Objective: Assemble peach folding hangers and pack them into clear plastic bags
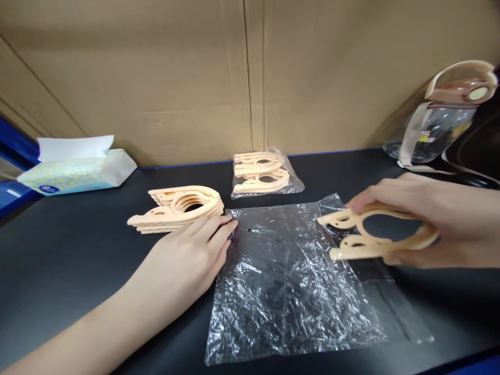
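Right hand is gripping a beige frame, thumb below, fingers above, two prongs pointing left. I see it held above the right edge of a clear plastic bag; part is blurred, so I can't call whether it's one piece or several. The frame has a big round opening near the palm and smaller cutouts along the prongs. Left hand is palm down, fingers together and slightly bent, at the near right end of a stack of matching beige pieces, fingertips by the bag's far left corner. Can't tell from here if it's pinching the bag, pressing the stack or just resting. Stack lies flat, layers visible on the left side, prongs also pointing left. Bag is spread flat between the hands, wrinkled, with a clear strip running out on its right. Behind the bag, a wrapped pack of similar beige pieces sits in clear film. Far left: tissue pack, one sheet sticking up. Far right: clear bottle with a brownish lid, handle and pale strap. All on a dark tabletop, brown cardboard standing along the back.
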Action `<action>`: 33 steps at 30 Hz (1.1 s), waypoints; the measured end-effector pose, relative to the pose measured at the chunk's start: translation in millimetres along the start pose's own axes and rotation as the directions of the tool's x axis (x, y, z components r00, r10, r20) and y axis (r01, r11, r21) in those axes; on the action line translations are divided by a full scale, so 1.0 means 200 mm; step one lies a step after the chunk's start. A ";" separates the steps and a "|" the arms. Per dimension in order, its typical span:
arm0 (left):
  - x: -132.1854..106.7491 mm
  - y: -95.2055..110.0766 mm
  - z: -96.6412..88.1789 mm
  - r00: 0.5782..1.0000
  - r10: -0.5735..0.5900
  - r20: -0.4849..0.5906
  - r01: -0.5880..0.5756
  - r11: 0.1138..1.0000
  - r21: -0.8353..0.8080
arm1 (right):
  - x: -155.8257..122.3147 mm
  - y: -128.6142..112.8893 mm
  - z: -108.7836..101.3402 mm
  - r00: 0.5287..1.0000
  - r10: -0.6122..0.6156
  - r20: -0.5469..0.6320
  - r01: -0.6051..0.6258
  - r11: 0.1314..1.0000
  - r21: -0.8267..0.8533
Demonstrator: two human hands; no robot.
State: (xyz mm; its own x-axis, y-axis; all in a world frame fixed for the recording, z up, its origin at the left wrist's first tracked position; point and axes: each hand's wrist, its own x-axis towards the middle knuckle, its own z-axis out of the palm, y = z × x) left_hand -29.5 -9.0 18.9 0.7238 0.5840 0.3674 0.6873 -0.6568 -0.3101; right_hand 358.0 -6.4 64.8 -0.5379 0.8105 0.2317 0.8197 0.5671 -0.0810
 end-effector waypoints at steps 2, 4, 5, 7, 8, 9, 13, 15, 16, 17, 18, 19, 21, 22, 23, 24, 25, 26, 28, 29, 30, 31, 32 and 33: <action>0.00 0.00 0.00 1.000 0.007 -0.017 -0.007 1.000 0.009 | 0.07 0.00 -0.01 0.983 0.071 0.167 -0.072 0.997 -0.002; 0.01 0.01 -0.01 1.000 0.008 -0.027 -0.007 1.000 0.023 | 0.12 -0.03 -0.02 0.962 0.120 0.247 -0.131 0.991 0.027; 0.01 0.01 -0.01 1.000 0.006 -0.027 -0.006 1.000 0.027 | 0.14 -0.04 -0.02 0.954 0.115 0.276 -0.134 0.990 0.051; 0.01 0.01 -0.01 1.000 0.000 -0.018 0.000 1.000 0.031 | 0.16 -0.07 0.00 0.956 0.092 0.279 -0.118 0.990 0.078; 0.01 0.01 -0.01 1.000 0.000 -0.013 0.000 1.000 0.030 | 0.17 -0.07 0.01 0.960 0.075 0.271 -0.102 0.991 0.087; 0.01 0.01 -0.01 1.000 0.001 -0.010 0.000 1.000 0.028 | 0.17 -0.08 0.03 0.965 0.060 0.255 -0.087 0.992 0.093; 0.00 0.01 -0.01 1.000 0.007 -0.007 -0.007 1.000 0.030 | 0.14 -0.05 0.06 0.974 0.039 0.224 -0.065 0.992 0.108; 0.00 0.01 -0.01 1.000 0.003 -0.010 -0.003 1.000 0.029 | 0.14 -0.04 0.06 0.968 0.051 0.247 -0.080 0.991 0.107; 0.00 0.01 -0.01 1.000 0.005 -0.012 -0.005 1.000 0.026 | 0.13 -0.05 0.05 0.962 0.052 0.267 -0.085 0.990 0.112; 0.00 0.01 -0.01 1.000 0.008 -0.012 -0.008 1.000 0.024 | 0.14 -0.06 0.05 0.957 0.047 0.286 -0.084 0.989 0.119; 0.00 0.01 -0.01 1.000 0.010 -0.013 -0.010 1.000 0.027 | 0.14 -0.06 0.05 0.952 0.037 0.304 -0.079 0.989 0.128; 0.00 0.01 -0.01 1.000 0.017 -0.010 -0.017 0.999 0.031 | 0.14 -0.07 0.04 0.947 0.026 0.319 -0.072 0.988 0.135; 0.00 0.01 -0.01 1.000 0.026 -0.004 -0.026 0.999 0.039 | 0.15 -0.09 0.05 0.943 0.004 0.334 -0.053 0.989 0.138; 0.00 0.01 -0.01 1.000 0.025 -0.002 -0.025 0.999 0.041 | 0.15 -0.09 0.06 0.941 -0.006 0.338 -0.043 0.990 0.138; 0.00 0.01 -0.01 1.000 0.022 -0.002 -0.022 0.999 0.039 | 0.16 -0.09 0.07 0.940 -0.014 0.341 -0.035 0.990 0.135; 0.01 0.01 0.00 1.000 0.018 -0.004 -0.018 0.999 0.033 | 0.16 -0.09 0.08 0.940 -0.016 0.340 -0.030 0.991 0.129; 0.01 0.01 0.00 1.000 0.016 -0.005 -0.016 1.000 0.027 | 0.16 -0.08 0.08 0.942 -0.013 0.334 -0.029 0.992 0.120; 0.01 0.01 0.00 1.000 0.013 -0.004 -0.013 1.000 0.023 | 0.15 -0.07 0.09 0.946 -0.004 0.325 -0.033 0.994 0.109; 0.01 0.01 0.00 1.000 0.018 -0.003 -0.018 1.000 0.017 | 0.15 -0.05 0.11 0.958 0.021 0.285 -0.048 0.995 0.087; 0.01 0.01 -0.01 1.000 0.022 -0.003 -0.022 1.000 0.016 | 0.14 -0.04 0.11 0.966 0.029 0.257 -0.051 0.995 0.080; 0.01 0.01 -0.01 1.000 0.024 -0.002 -0.024 1.000 0.017 | 0.14 -0.03 0.12 0.972 0.030 0.234 -0.048 0.996 0.074; 0.01 0.01 -0.01 1.000 0.024 -0.003 -0.024 1.000 0.017 | 0.13 -0.02 0.12 0.977 0.023 0.211 -0.038 0.997 0.068; 0.01 0.01 -0.01 1.000 0.024 -0.003 -0.024 1.000 0.017 | 0.13 -0.01 0.13 0.982 0.011 0.190 -0.023 0.998 0.062; 0.01 0.00 -0.01 1.000 0.025 0.001 -0.025 1.000 0.016 | 0.13 -0.01 0.13 0.985 -0.006 0.172 -0.004 0.998 0.057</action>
State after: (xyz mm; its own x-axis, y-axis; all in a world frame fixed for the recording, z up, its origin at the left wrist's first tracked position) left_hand -27.6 -9.1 21.4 0.7411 0.5677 0.3586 0.6697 -0.6637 -0.3333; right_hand 338.0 17.7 45.3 -0.5687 0.8202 0.0621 0.8091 0.5714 -0.1373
